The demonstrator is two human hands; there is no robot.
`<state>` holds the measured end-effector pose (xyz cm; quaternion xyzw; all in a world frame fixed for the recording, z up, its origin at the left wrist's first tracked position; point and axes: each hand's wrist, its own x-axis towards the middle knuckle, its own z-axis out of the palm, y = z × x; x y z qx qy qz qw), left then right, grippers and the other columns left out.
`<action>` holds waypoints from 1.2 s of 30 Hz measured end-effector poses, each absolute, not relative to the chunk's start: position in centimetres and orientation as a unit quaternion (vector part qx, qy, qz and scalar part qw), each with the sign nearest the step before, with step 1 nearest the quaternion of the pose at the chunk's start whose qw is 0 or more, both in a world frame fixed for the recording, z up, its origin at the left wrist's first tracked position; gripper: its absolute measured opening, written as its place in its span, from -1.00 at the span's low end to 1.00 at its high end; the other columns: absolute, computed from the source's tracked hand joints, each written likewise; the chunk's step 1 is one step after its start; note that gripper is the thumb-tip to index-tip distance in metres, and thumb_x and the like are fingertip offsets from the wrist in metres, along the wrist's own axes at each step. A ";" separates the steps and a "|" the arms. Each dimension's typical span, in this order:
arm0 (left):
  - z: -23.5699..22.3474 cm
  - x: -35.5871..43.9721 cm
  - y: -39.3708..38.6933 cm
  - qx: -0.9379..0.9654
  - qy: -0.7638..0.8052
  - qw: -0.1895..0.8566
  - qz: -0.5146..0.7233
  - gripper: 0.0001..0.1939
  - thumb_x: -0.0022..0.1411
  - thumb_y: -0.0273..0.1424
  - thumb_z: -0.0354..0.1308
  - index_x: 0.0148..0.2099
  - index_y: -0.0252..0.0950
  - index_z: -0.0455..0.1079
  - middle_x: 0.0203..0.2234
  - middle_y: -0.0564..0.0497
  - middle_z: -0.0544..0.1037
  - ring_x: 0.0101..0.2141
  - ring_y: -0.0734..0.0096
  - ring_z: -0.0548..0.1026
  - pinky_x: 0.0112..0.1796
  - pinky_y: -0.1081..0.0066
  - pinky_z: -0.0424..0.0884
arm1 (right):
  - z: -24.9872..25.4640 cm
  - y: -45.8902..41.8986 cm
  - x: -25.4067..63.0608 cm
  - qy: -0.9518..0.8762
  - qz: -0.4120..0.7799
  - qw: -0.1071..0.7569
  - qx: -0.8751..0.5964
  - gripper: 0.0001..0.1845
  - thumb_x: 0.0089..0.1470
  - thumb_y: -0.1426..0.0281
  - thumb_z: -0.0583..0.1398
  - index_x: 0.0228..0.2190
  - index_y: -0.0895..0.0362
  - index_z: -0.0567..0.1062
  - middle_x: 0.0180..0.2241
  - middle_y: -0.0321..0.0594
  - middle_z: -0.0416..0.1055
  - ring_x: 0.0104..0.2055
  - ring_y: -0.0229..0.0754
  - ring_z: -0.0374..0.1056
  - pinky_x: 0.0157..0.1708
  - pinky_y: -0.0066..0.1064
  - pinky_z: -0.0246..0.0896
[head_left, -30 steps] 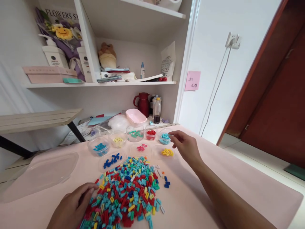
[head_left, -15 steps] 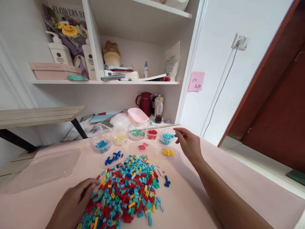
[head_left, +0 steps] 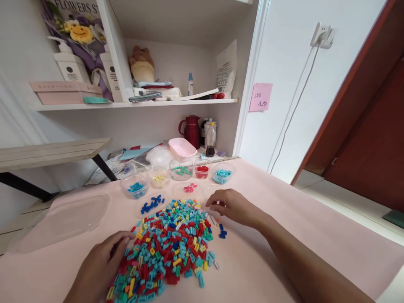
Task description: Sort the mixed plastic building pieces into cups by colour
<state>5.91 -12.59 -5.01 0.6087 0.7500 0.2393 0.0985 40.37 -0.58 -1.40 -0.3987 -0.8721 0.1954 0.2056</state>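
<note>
Bricks (head_left: 170, 246) of many colours lie in a loose heap in the middle of the pink-covered tabletop (head_left: 265, 265), spreading toward the person seated at it. From where I stand, the left hand (head_left: 101, 259) rests at the heap's left edge, thumb and forefinger close together against the outer pieces; whether they pinch one, I can't tell. The right hand (head_left: 209, 205) hangs just by the heap's far right corner, loosely bent, thumb and fingers parted in a released pose. Near it, a few dark blue bricks (head_left: 222, 232) sit apart from the heap.

Just behind the heap, flat clear trays carry navy pieces (head_left: 152, 205) and pink pieces (head_left: 190, 188). Beyond them stand five clear tubs (head_left: 124, 185) holding, left to right, blue, pale yellow, green, red and light blue pieces. A large clear lid (head_left: 69, 219) lies at the left. Farther back, a pink basin (head_left: 182, 147) sits near a dark red jug (head_left: 192, 132).
</note>
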 end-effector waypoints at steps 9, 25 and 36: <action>-4.9 5.9 -12.6 0.608 0.754 0.096 0.230 -0.72 0.19 -0.18 -0.03 -0.23 -0.07 0.50 -0.34 0.21 0.65 -0.32 0.44 0.59 -0.38 0.64 0.41 | -2.3 -1.3 39.6 -0.910 0.132 0.148 -0.364 -0.68 0.10 0.42 0.11 -0.10 -0.04 0.49 -0.08 -0.23 0.40 -0.21 -0.19 0.37 -0.23 -0.39 0.20; -5.3 5.6 -12.4 0.609 0.753 0.111 0.225 -0.69 0.19 -0.14 -0.04 -0.21 -0.08 0.48 -0.33 0.19 0.65 -0.32 0.41 0.59 -0.42 0.63 0.41 | -1.9 -1.7 39.3 -0.897 0.087 0.098 -0.423 -0.60 0.11 0.47 0.01 -0.07 -0.05 0.48 -0.13 -0.23 0.46 -0.21 -0.15 0.38 -0.34 -0.41 0.12; -5.3 5.5 -12.4 0.596 0.761 0.116 0.229 -0.68 0.15 -0.12 -0.02 -0.22 -0.08 0.50 -0.27 0.18 0.65 -0.26 0.40 0.59 -0.33 0.61 0.42 | -1.3 -2.1 39.6 -0.907 0.097 0.064 -0.405 -0.77 0.10 0.37 0.07 -0.46 0.06 0.52 -0.43 -0.26 0.49 -0.36 -0.20 0.33 -0.47 -0.44 -0.05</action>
